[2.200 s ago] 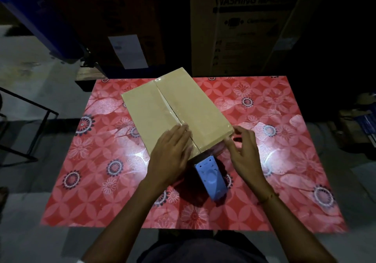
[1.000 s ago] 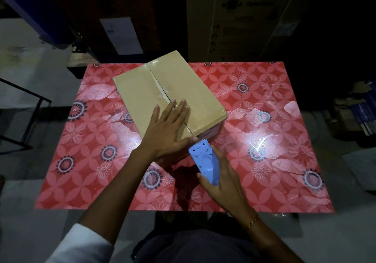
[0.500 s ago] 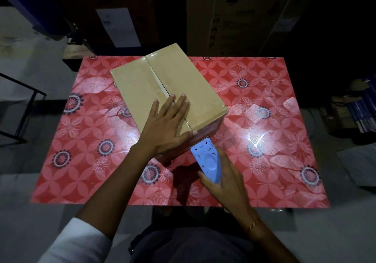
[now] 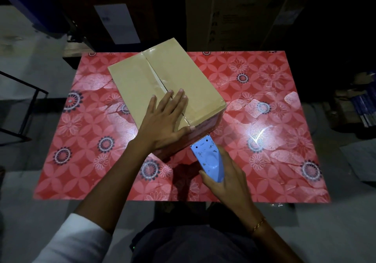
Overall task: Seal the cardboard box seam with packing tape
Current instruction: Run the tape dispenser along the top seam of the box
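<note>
Pressing flat on the cardboard box (image 4: 168, 83), left hand (image 4: 164, 124) spread, right hand (image 4: 225, 177) gripping blue tape dispenser (image 4: 209, 159).

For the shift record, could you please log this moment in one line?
left hand: flat on brown cardboard box | right hand: gripping blue tape dispenser

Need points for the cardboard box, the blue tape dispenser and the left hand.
cardboard box (image 4: 191, 83): head view, on the right top flap.
blue tape dispenser (image 4: 209, 158): head view, on its blue upper face.
left hand (image 4: 164, 124): head view, on the back of the hand.
</note>
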{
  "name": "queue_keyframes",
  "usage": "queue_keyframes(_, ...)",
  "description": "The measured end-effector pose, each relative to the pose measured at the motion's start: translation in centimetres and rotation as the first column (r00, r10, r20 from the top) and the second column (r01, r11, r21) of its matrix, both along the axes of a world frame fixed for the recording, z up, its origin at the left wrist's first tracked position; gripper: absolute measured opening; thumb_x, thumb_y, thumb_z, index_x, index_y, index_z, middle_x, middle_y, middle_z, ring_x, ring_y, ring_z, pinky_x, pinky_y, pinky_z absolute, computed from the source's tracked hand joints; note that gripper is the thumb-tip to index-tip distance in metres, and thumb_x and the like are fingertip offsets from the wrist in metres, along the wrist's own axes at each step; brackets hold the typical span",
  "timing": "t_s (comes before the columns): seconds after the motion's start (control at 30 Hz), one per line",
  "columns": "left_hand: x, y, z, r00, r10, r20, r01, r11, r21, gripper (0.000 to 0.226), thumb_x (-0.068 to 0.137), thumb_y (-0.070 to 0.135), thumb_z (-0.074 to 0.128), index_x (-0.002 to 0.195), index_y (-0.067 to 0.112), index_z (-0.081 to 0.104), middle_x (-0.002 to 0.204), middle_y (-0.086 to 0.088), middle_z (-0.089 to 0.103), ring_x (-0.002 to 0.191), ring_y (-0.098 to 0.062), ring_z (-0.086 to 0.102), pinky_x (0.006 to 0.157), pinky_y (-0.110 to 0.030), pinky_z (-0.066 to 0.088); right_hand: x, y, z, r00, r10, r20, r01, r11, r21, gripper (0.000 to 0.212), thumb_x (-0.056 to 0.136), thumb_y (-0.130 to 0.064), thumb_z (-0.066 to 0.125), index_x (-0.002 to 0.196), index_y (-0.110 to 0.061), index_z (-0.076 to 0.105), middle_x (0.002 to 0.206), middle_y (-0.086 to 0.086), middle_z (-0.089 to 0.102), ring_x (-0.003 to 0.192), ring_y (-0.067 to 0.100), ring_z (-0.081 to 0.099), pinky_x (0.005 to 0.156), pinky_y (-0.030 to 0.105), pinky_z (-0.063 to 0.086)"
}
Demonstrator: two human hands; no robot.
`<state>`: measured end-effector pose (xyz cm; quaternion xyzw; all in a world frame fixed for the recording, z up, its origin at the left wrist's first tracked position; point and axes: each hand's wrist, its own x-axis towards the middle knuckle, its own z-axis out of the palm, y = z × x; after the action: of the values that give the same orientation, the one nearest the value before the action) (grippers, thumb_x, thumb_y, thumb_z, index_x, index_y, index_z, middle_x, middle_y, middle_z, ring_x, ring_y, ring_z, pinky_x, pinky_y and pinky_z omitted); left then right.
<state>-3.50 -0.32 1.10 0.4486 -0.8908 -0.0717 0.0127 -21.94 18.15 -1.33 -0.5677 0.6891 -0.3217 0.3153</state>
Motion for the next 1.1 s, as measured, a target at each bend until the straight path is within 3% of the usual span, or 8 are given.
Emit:
queue_keyframes(0.1,-0.1,0.0,0.2,1.000,0.005,0.001,-0.005,1.000,0.003,0.094,0.086,0.081,0.012,0.161,0.024,0.006,0.169,0.007,-0.001,0.156,-0.019,-0.002,0.122,-0.059,0.005,-0.1,0.3,0.0,1.000,-0.001,-0.001,0.001,1.000,-0.001,0.074,0.085,-0.047,0.074,0.149,-0.025,0.043,0.131,-0.009,0.062,0.108,0.009,0.063,0.086,0.034,0.058)
queue_keyframes(0.43,-0.2,0.0,0.5,1.000,-0.002,0.030,0.003,1.000,-0.007,0.095,0.085,0.080,0.009,0.161,0.023,0.004,0.169,0.004,-0.002,0.156,-0.020,-0.003,0.122,-0.059,0.005,-1.3,2.4,0.2,1.000,-0.011,0.018,0.009,0.995,0.100,0.080,0.083,-0.063,0.066,0.151,-0.033,0.037,0.139,-0.014,0.059,0.119,0.010,0.062,0.095,0.037,0.056)
queue_keyframes(0.6,-0.2,0.1,0.4,1.000,0.000,0.014,0.000,1.000,0.001,0.098,0.083,0.083,0.012,0.161,0.023,0.004,0.169,0.005,-0.003,0.156,-0.019,-0.004,0.122,-0.059,0.004,-1.3,1.2,1.1,0.998,0.041,-0.044,-0.034,0.987,0.154,0.076,0.081,-0.065,0.061,0.146,-0.031,0.041,0.132,-0.007,0.065,0.110,0.020,0.066,0.086,0.039,0.057)
queue_keyframes(0.73,-0.4,0.2,0.4,1.000,0.012,0.022,-0.011,1.000,-0.014,0.100,0.083,0.084,0.013,0.161,0.021,0.004,0.169,0.003,-0.003,0.156,-0.019,-0.005,0.120,-0.063,0.001,-1.6,-0.4,2.2,0.981,0.116,-0.156,-0.078,0.970,0.230,0.069,0.076,-0.071,0.052,0.131,-0.030,0.047,0.108,-0.004,0.069,0.091,0.029,0.068,0.071,0.039,0.054)
queue_keyframes(0.83,-0.4,1.3,0.1,1.000,0.004,0.031,-0.002,0.997,-0.082,0.106,0.082,0.086,0.013,0.160,0.015,0.008,0.170,-0.002,-0.001,0.156,-0.021,-0.002,0.119,-0.065,-0.002,-1.6,-1.4,3.2,0.961,0.155,-0.228,-0.083,0.952,0.296,0.070,0.073,-0.074,0.047,0.128,-0.031,0.047,0.103,-0.001,0.070,0.088,0.031,0.067,0.071,0.040,0.053)
queue_keyframes(0.97,-0.3,2.4,-0.4,0.999,-0.008,0.047,0.014,0.993,-0.116,0.111,0.081,0.087,0.022,0.159,0.010,0.013,0.169,-0.008,0.005,0.156,-0.026,0.004,0.119,-0.066,0.005,-0.8,-2.8,4.6,0.943,0.193,-0.271,-0.070,0.912,0.404,0.060,0.082,-0.068,0.057,0.125,-0.029,0.046,0.105,0.004,0.066,0.093,0.035,0.063,0.073,0.039,0.048)
queue_keyframes(1.1,-0.5,2.5,-0.2,0.997,0.023,0.072,-0.013,0.990,-0.137,0.110,0.081,0.084,0.033,0.159,0.009,0.015,0.169,-0.008,0.007,0.156,-0.027,0.006,0.119,-0.067,0.006,-0.3,-4.9,5.6,0.956,0.181,-0.231,-0.035,0.852,0.523,0.053,0.084,-0.065,0.062,0.118,-0.024,0.053,0.092,-0.001,0.058,0.088,0.031,0.060,0.068,0.034,0.041)
